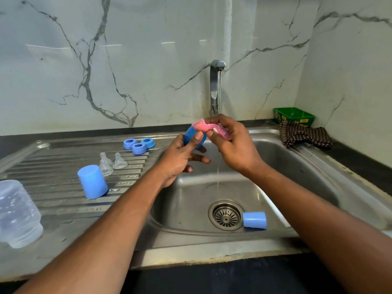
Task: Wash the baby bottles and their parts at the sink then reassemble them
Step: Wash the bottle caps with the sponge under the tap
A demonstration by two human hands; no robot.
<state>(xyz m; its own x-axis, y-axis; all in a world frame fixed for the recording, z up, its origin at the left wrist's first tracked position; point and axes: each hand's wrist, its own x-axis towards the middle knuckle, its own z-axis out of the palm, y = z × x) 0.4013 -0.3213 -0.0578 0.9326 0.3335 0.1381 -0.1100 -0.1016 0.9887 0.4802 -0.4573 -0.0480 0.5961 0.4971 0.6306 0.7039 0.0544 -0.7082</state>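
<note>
Currently, at frame centre, both hands work above the sink bowl.
Left hand [182, 154]: thumb and fingers curled round a blue cap [194, 137], held just left of the water stream.
Right hand [234, 145]: fingers pinching a pink scrubber [209, 127], which touches the top of the held cap.
Tap [216, 85]: upper centre, against the marble wall; a thin stream of water falls past the hands toward the drain [226, 215].
Sink [314, 166]: steel, with a ribbed draining board at frame left.
Second cap [254, 219]: blue, lying on its side in the bowl, just beside the drain, lower right of centre.
Third cap [93, 181]: blue, standing on the draining board, left of centre.
Rings [139, 144]: three blue screw rings grouped close together at the far end of the draining board.
Teats [112, 163]: clear, standing upright between the rings and the third cap; exact count cannot be told.
Bottle [18, 213]: clear, wet, resting mouth down and tilted at the left edge of the frame.
Cloth [303, 135]: dark checked, at the sink's right far corner.
Green box [293, 116]: just behind the cloth.
</note>
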